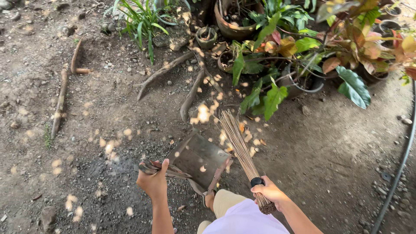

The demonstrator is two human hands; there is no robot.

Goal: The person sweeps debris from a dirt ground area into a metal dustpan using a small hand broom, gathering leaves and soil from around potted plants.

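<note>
Bare dirt underfoot: right hand (269,190) clamped round the broom (240,149), left hand (152,181) gripping leaves (162,169) just beside the dustpan (200,161).

The ground (338,164) was brown dirt with little stones. Spots of sunlight lay on it. Long tree roots (162,71) ran across the dirt near the top. A grassy green plant (141,21) grew beside them. A big brown clay pot (234,28) stood at the back, with a small pot (206,37) just beside it. A plant with big green leaves (271,97) sat in a grey pot (303,84). Red and orange leaves (359,45) grew on the right. A black hose (401,162) curved down the right side.
</note>
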